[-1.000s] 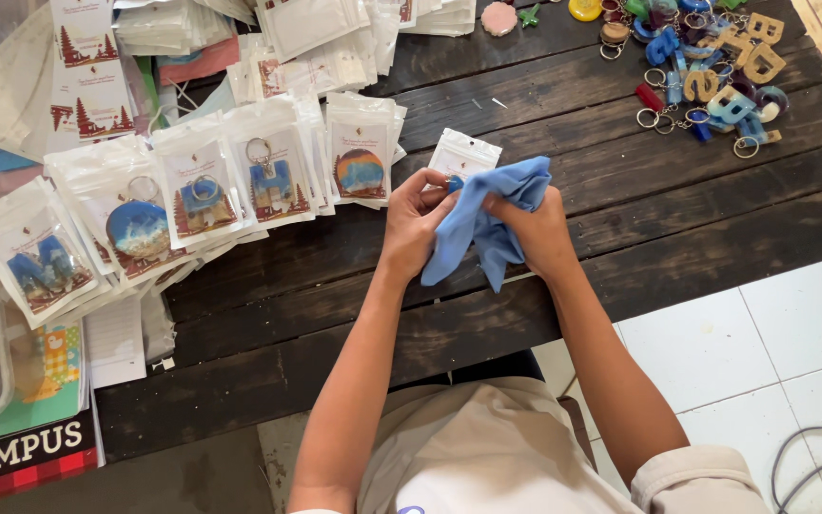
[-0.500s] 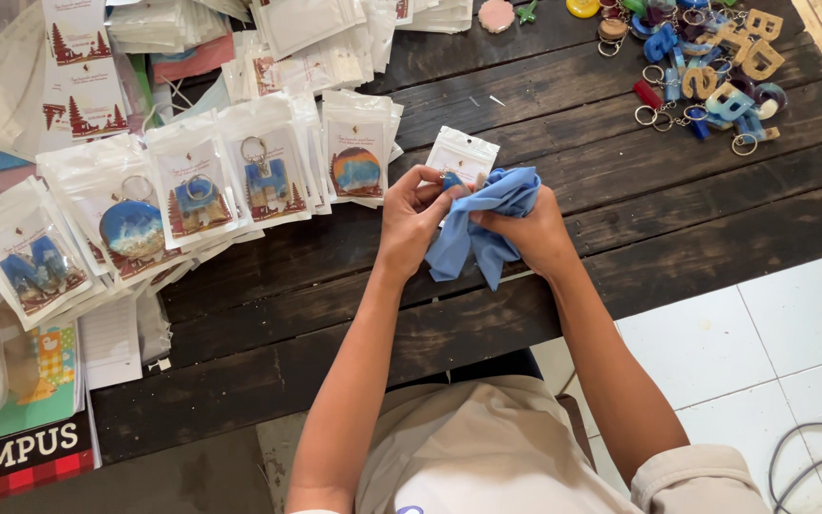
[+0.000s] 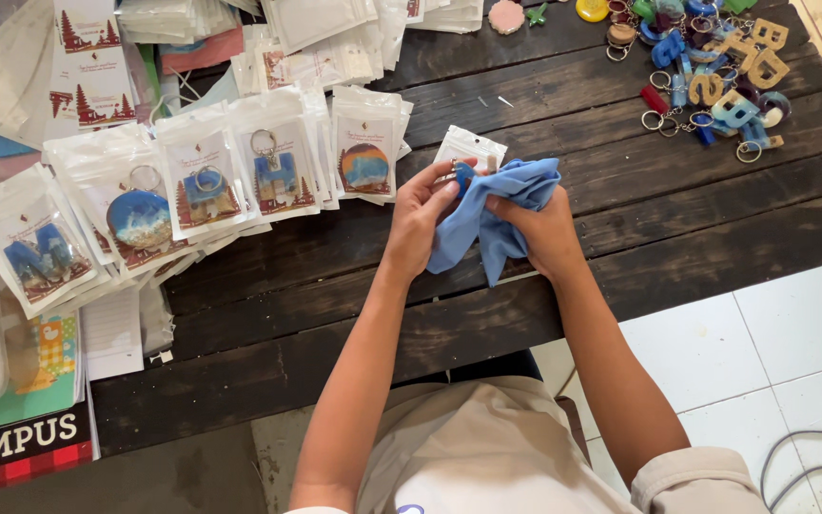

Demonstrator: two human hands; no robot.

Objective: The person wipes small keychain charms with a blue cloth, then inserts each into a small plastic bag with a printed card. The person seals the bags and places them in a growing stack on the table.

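The person's left hand [image 3: 420, 224] and right hand [image 3: 539, 228] meet over the dark plank table [image 3: 620, 247], and between them hangs a soft blue cloth [image 3: 487, 214]. The right hand is closed around a bunch of that cloth, its fingers buried in the folds. The left hand pinches something small at its fingertips, a blue keyring piece with a metal ring [image 3: 457, 176], pressed against the cloth's upper edge. It looks like a wiping step, the piece being rubbed clean in the cloth; most of the piece is hidden, so I cannot tell which way it points or where its long axis runs. The cloth itself drapes with its long axis running from the fingertips down toward the person's body, a loose tail hanging below the two hands.

Just beyond the left fingertips lies a small clear packet with a white card [image 3: 469, 148], flat on the table. Further out to the left of the left hand sit rows of bagged resin keyrings [image 3: 202, 181]; well off past the right hand, a heap of loose letter-shaped keyrings [image 3: 715, 71]. To my eye the next move needs a firm pinch and a turn of the piece.
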